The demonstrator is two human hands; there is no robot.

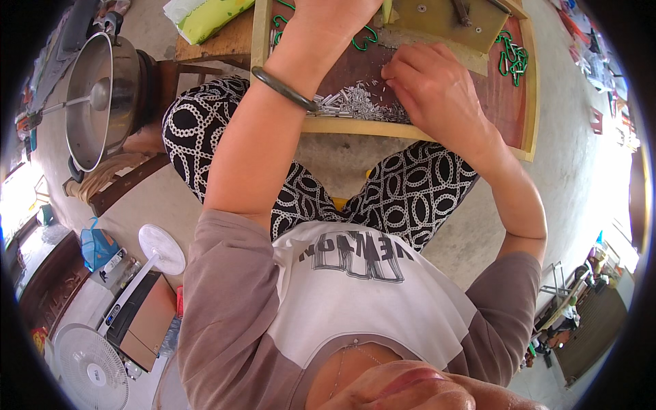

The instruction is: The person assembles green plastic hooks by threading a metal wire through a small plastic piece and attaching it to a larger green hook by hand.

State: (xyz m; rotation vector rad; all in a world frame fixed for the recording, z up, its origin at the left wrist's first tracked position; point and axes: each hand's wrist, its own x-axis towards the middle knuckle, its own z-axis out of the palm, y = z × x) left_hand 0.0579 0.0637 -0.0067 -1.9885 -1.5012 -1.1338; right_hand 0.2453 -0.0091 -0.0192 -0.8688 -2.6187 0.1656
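Observation:
My left hand [335, 9] reaches to the top edge of the view, over the far side of a wooden-framed tray [417, 132]. Its fingers are cut off by the edge, and a dark bangle [283, 89] circles the forearm. My right hand [432, 85] is over the tray, fingers curled and thumb drawn in; whatever they pinch is too small to make out. Beside those fingertips lies a pile of small silver metal pins [359, 101]. A green hook-shaped wire piece [365, 39] rests between my hands. More green clips with silver parts [512, 60] are heaped at the tray's right.
A yellowish plate [441, 24] with screws stands at the tray's far side. Left of me are a green-and-white packet [205, 17], a large metal pan [89, 102] with a ladle, and a white fan [92, 369]. The tray's near rim is above my knees.

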